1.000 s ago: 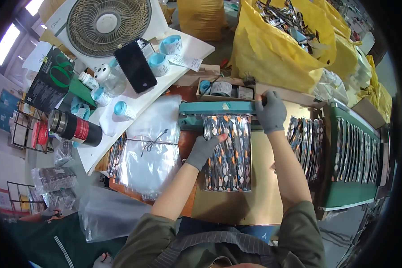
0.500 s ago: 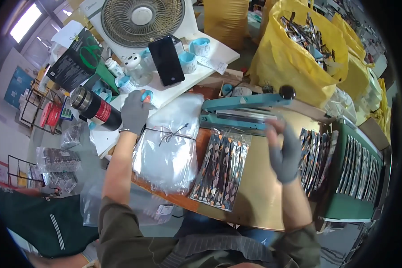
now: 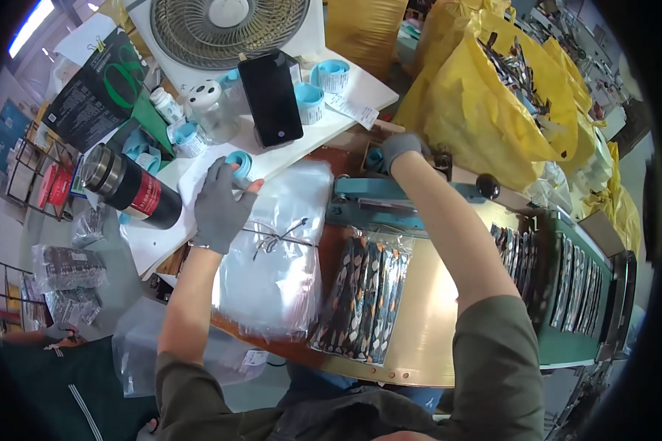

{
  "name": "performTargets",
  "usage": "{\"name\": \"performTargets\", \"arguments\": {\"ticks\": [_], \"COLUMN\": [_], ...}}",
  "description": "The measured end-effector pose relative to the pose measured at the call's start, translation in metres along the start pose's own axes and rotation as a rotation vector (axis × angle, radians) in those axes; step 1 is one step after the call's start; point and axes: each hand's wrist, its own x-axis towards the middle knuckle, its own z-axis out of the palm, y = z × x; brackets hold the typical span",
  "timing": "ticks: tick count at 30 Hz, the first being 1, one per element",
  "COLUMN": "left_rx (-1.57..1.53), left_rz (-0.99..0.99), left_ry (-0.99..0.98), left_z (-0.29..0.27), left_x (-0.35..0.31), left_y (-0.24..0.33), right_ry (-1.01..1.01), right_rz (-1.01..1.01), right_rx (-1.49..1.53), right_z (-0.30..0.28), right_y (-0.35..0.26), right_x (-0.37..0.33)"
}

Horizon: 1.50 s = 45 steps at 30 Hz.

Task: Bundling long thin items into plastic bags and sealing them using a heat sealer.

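Note:
My left hand [image 3: 223, 206], in a grey glove with bare fingertips, rests at the white shelf's edge. Its thumb and fingers are spread, the fingertips against a roll of light-blue labels [image 3: 239, 163]. My right hand [image 3: 403, 145], gloved alike, reaches over the teal hand sealer [image 3: 390, 189] to a small box holding a blue roll [image 3: 375, 157]. Its fingers point away and are hidden. Below my left hand lies a stack of clear plastic bags [image 3: 272, 272] tied with a dark cord. A clear pack of dark patterned strips [image 3: 360, 301] lies right of it.
A black thermos [image 3: 151, 198], a phone [image 3: 271, 99], more label rolls [image 3: 310, 103] and a fan [image 3: 228, 33] crowd the white shelf [image 3: 349, 70]. Yellow sacks [image 3: 478, 110] stand at the far right. More strips fill a green tray [image 3: 570, 342]. Another person's hand [image 3: 59, 334] shows at left.
My right hand has moved far and left, from above the table beside the sealer's handle to the small box behind the sealer. My left hand stays by the label roll, its thumb more spread.

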Motion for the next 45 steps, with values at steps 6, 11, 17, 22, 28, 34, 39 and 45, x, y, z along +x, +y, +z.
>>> {"name": "performTargets", "arguments": {"ticks": [6,11,17,22,28,34,39,45], "left_rx": [-0.151,-0.389,-0.633,-0.182,-1.041,-0.713,-0.875,0.301], "left_rz": [-0.075,0.042,0.371,0.533,0.062,0.261,-0.216,0.03], "left_ry": [-0.024,0.203,-0.052,-0.221,-0.471,-0.432,-0.492,0.019], "left_z": [0.002,-0.022,0.061,0.154,0.073,-0.03,-0.063,-0.066], "left_x": [0.003,-0.008,0.042,0.079,0.045,-0.041,-0.055,-0.012], "left_y": [-0.006,0.029,0.147,0.179,0.185,0.138,0.066,0.008], "right_ry": [0.23,0.254,0.646,0.671,0.848,0.928,0.067,0.304], "right_rz": [-0.065,0.068,-0.056,-0.198,-0.242,-0.492,-0.756,-0.509], "right_rx": [0.021,0.095,1.651,1.537,1.171,0.946,1.937,1.821], "right_z": [0.016,-0.044,-0.042,-0.031,0.017,0.017,0.019,0.097], "right_y": [0.025,0.075,0.142,0.108,0.083,-0.028,-0.077,-0.046], "right_x": [0.001,-0.087,-0.165,-0.207,-0.201,-0.221,-0.262,-0.31]}}
